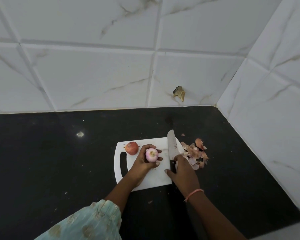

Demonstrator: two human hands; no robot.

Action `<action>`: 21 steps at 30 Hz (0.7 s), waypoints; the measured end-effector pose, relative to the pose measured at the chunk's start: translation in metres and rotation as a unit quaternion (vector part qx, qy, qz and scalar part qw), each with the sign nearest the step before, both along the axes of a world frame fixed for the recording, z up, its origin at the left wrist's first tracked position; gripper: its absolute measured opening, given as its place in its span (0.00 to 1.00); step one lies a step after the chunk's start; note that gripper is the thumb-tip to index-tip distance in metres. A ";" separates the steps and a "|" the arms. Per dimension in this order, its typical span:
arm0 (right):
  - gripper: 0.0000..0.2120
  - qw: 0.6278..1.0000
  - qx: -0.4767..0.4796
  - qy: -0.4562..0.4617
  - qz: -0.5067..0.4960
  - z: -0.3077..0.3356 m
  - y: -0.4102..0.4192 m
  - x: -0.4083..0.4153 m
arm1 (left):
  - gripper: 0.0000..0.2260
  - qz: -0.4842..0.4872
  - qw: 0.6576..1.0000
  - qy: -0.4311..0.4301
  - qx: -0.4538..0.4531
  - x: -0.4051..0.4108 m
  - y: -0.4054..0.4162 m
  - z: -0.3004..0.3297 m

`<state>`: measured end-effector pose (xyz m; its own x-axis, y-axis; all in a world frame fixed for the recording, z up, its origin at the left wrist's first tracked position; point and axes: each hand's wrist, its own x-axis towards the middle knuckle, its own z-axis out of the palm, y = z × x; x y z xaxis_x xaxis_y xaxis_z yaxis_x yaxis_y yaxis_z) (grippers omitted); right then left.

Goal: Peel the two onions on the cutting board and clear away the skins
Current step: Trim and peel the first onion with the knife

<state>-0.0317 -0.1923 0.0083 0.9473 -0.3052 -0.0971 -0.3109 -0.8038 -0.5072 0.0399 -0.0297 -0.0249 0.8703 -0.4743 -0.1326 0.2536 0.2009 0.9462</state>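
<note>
Cutting board (152,179): white, with a handle slot at its left end; lies flat on the black table (50,161) near the tiled wall corner.

Peeled onion (151,154): pale pink, cupped in the fingers of the left hand (143,161), held just above the board's middle.

Unpeeled onion (131,148): red-brown skin intact; rests on the board's far left corner, just beside the held one, apart from it.

Knife (171,147): broad blade lying across the board's right side, tip past the far edge; right hand (182,172) is curled round its dark handle.

Onion skins (196,153): loose pink-brown heap on the table, just off the board's right edge, beside the blade.

Right wrist: orange thread band (194,194). Left arm: pale green sleeve (87,224).
</note>
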 end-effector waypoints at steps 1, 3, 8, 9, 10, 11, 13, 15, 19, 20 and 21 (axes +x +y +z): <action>0.19 1.000 -0.003 0.004 -0.005 0.001 0.000 0.001 | 0.24 0.006 1.000 -0.001 0.000 -0.001 -0.001 0.000; 0.16 1.000 0.000 0.012 -0.025 0.006 -0.003 0.005 | 0.24 0.012 1.000 -0.007 0.003 -0.002 -0.002 0.001; 0.16 0.989 0.032 -0.097 -0.108 0.016 -0.018 -0.005 | 0.26 0.003 1.000 -0.006 0.001 -0.001 -0.003 0.004; 0.17 0.986 0.062 -0.113 -0.108 0.015 -0.021 -0.009 | 0.26 0.002 1.000 0.007 -0.004 -0.001 -0.004 0.005; 0.17 0.981 0.113 -0.114 -0.108 0.013 -0.021 -0.012 | 0.25 0.005 1.000 0.026 -0.014 -0.001 -0.004 0.005; 0.16 0.972 0.180 -0.103 -0.110 0.011 -0.020 -0.014 | 0.24 0.010 0.998 0.053 -0.033 0.000 -0.005 0.005; 0.12 0.951 0.279 -0.073 -0.109 0.012 -0.012 -0.016 | 0.20 0.017 0.993 0.096 -0.063 -0.001 -0.006 0.007; 0.16 0.950 0.289 -0.054 -0.103 0.012 -0.002 -0.016 | 0.12 0.028 0.992 0.103 -0.069 -0.001 -0.006 0.010; 0.17 0.964 0.262 -0.008 -0.054 0.003 0.013 -0.008 | 0.17 0.037 0.991 0.125 -0.040 0.000 -0.008 0.011; 0.14 0.959 0.281 0.000 -0.047 0.001 0.015 -0.006 | 0.17 0.036 0.992 0.121 -0.026 0.000 -0.008 0.011; 0.13 0.955 0.295 0.001 -0.046 0.000 0.016 -0.003 | 0.18 0.033 0.992 0.117 -0.016 0.000 -0.009 0.010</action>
